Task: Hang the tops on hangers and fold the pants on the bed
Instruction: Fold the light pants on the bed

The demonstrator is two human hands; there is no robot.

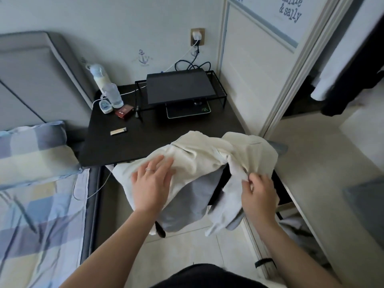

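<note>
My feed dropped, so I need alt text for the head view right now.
Two bare hands are on a cream garment heaped by a black desk: the left hand lies flat on it, the right hand pinches its cloth. A laptop sits at the back of the desk; a checked bed is at left.

Left hand (152,185) flat on cream top (199,159); right hand (258,193) pinches it.
</note>
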